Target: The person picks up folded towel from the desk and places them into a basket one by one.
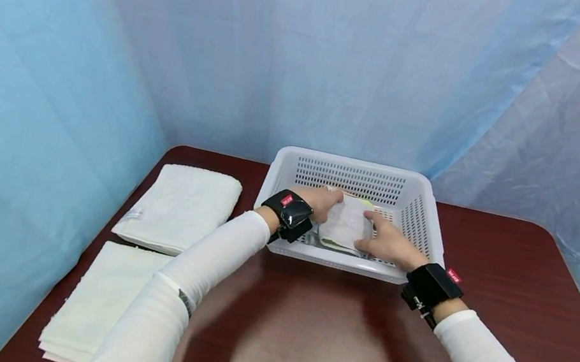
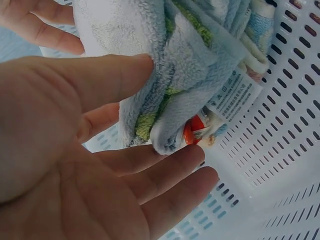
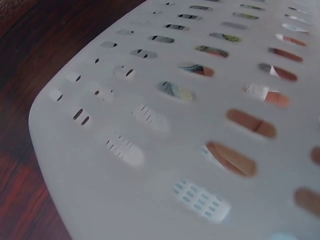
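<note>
A small folded towel (image 1: 345, 222), whitish with green-yellow patches and a printed label, is inside the white plastic basket (image 1: 343, 267). My left hand (image 1: 321, 202) holds its left side; in the left wrist view the thumb lies on the terry cloth and the fingers (image 2: 170, 172) curve around its edge. At the opposite side my right hand (image 1: 392, 243) grips the towel's right edge between thumb and fingers. Through the basket slots in the right wrist view, only bits of that hand (image 3: 252, 123) show. Something small and red (image 2: 194, 129) shows beneath the towel's fold.
On the left of the dark red-brown table (image 1: 290, 343) lie a thick folded white towel (image 1: 183, 204) and, nearer, a stack of flat cream cloths (image 1: 97, 296). Light blue curtain (image 1: 288, 58) hangs behind the table and at both sides. The basket stands at the table's far edge.
</note>
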`<state>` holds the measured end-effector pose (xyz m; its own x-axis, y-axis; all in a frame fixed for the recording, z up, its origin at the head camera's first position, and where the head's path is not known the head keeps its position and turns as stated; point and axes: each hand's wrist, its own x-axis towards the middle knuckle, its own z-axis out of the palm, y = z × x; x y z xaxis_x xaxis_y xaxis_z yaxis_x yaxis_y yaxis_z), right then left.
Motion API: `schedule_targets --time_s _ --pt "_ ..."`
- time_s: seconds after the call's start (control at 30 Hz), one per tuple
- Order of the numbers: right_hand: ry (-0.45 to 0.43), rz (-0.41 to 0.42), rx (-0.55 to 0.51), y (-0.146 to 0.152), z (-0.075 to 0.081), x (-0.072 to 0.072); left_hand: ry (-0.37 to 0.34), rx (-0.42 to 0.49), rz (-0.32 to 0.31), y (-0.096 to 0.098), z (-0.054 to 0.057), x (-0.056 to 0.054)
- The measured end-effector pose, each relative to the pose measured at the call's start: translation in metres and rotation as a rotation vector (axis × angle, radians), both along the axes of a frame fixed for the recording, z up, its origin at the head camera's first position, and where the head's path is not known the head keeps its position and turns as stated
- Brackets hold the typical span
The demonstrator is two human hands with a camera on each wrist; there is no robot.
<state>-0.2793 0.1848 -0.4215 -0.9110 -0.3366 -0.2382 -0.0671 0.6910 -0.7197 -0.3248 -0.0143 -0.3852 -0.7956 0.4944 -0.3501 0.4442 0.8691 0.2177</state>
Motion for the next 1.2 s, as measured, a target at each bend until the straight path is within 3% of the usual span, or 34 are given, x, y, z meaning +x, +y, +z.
schedule_targets --time_s 0.3,0.8,1.2 --pt "0.003 -0.005 0.017 0.002 0.000 -0.001 -0.026 -0.042 0.012 0.005 -0.010 -0.014" --pt "0.058 0.006 0.059 0.003 0.004 0.002 -0.008 -0.066 -0.023 0.001 -0.009 -0.016" --pt "0.074 0.003 0.022 0.008 0.014 0.009 -0.012 -0.031 -0.052 -0.005 -0.002 -0.017"
